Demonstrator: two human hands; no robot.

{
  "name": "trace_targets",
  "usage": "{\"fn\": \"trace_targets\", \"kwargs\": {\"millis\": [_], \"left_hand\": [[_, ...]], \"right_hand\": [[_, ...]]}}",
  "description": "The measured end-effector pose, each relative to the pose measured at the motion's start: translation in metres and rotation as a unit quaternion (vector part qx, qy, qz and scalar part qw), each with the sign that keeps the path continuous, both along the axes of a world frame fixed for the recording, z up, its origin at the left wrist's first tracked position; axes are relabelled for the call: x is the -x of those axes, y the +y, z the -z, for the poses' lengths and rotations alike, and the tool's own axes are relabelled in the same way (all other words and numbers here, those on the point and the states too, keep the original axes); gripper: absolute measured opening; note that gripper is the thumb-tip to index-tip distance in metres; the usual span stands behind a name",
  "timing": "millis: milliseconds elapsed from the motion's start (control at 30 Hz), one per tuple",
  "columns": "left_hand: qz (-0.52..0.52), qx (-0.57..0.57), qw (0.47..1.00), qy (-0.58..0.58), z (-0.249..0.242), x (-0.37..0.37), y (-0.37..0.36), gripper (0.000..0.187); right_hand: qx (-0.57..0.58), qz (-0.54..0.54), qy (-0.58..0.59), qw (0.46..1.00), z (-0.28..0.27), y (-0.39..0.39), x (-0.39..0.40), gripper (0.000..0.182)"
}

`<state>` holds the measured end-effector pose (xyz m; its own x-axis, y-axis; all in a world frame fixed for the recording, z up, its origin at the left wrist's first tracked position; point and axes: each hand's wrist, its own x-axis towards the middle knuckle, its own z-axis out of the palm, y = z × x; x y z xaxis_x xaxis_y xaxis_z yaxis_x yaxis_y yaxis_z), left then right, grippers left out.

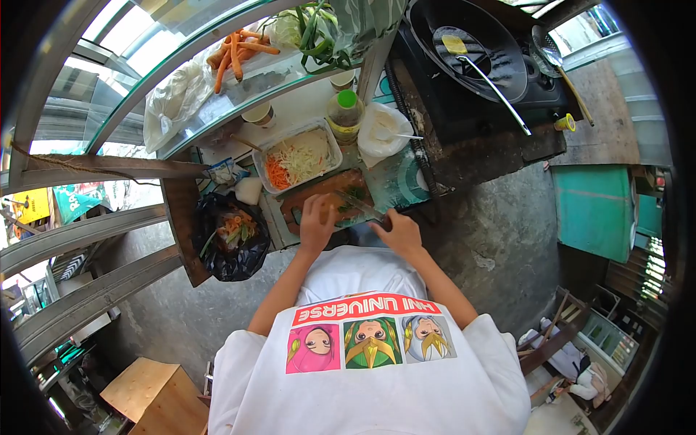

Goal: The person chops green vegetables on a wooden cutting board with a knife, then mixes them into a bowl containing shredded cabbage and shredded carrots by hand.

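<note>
My right hand [401, 233] is closed around the handle of a knife [364, 207], whose blade reaches left over a brown cutting board [296, 201]. Chopped dark green leaves [354, 193] lie on the board by the blade. On the board's left half, my left hand [317, 223] has its fingers bent and drawn together near the blade. Whatever is under those fingertips is hidden. Just behind the board sits a white rectangular tub [336, 157] with shredded carrot [277, 172] and shredded pale cabbage [310, 161].
A black plastic bag [250, 270] of vegetable scraps is at the left. Behind the board stand a green-capped bottle [346, 116] and a white bag [383, 138] with a spoon. A wok [500, 72] with a spatula rests on the stove; carrots [235, 54] lie on the glass shelf.
</note>
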<state>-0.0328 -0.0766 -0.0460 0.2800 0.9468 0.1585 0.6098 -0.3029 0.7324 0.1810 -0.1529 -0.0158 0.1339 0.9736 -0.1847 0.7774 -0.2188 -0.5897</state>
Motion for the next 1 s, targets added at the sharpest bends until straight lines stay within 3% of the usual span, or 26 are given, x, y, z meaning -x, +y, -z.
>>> {"fn": "trace_targets", "kwargs": {"millis": [67,133,167,233,467,567,767,867,967,1000], "left_hand": [[-0.061,0.05,0.996,-0.036,0.012,0.004,-0.009,0.037],[-0.197,0.215,0.945,-0.147,0.021,0.002,-0.013,0.027],[-0.197,0.215,0.945,-0.147,0.026,0.0,-0.014,0.027],[-0.267,0.459,0.805,-0.265,0.02,-0.009,-0.01,0.031],[-0.261,0.446,0.815,-0.264,0.02,-0.035,0.007,0.031],[-0.271,0.423,0.834,-0.229,0.015,-0.046,0.01,0.037],[-0.241,0.362,0.884,-0.173,0.032,-0.05,0.008,0.027],[-0.231,0.362,0.868,-0.25,0.057,-0.044,0.004,0.021],[-0.236,0.382,0.848,-0.281,0.042,-0.037,0.007,0.02],[-0.219,0.341,0.875,-0.266,0.028,-0.032,0.009,0.02]], "right_hand": [[-0.041,0.02,0.054,0.998,0.022,0.003,-0.013,0.026],[-0.082,0.059,0.128,0.987,0.025,0.016,-0.016,0.022],[-0.082,0.059,0.129,0.987,0.03,0.025,-0.015,0.022],[-0.098,0.06,0.152,0.982,0.044,0.04,-0.011,0.024],[-0.051,0.083,0.108,0.989,0.057,0.059,0.022,0.025],[-0.095,0.113,0.114,0.982,0.067,0.055,0.039,0.024],[-0.125,0.121,0.161,0.972,0.073,0.053,0.058,0.017],[-0.134,0.107,0.164,0.971,0.066,0.054,0.06,0.014],[-0.133,0.109,0.198,0.965,0.056,0.058,0.065,0.013],[-0.169,0.105,0.213,0.956,0.048,0.061,0.068,0.013]]}}
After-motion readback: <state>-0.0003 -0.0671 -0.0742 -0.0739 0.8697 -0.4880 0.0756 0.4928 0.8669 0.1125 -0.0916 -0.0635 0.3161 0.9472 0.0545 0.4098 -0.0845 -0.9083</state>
